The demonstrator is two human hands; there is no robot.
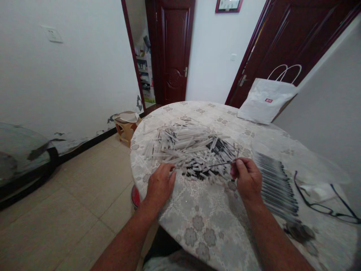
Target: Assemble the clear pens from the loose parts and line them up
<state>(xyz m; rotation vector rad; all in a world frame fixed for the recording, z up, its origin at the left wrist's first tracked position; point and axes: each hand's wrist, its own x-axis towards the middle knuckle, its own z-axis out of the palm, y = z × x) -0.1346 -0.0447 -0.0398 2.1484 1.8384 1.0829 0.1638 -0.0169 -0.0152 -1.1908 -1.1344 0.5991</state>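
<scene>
Right hand: this hand (248,177) pinches one thin dark rod (221,164) between thumb and fingertips, at the pile's right edge.
Left hand: this hand (160,184) rests at the pile's near left edge, fingers curled (whether they grip anything, I cannot tell).
Row: many slim pieces lie side by side in a neat row (278,184) to the right of the right hand; this looks like the finished share.
Pile: a broad, loose pile (169,153) covers the middle of the table (225,226), so much seems left, probably more than is done.
Held rod: straight, slender and dark, nearly level, its free end pointing left over the pile; contact there is unclear.
Tubes: whitish, translucent tubes (194,139), long and short, lie jumbled, with dark rods showing among them, mostly on the pile's right.
Glasses: dark-framed glasses (318,207) lie unfolded beyond the row.
</scene>
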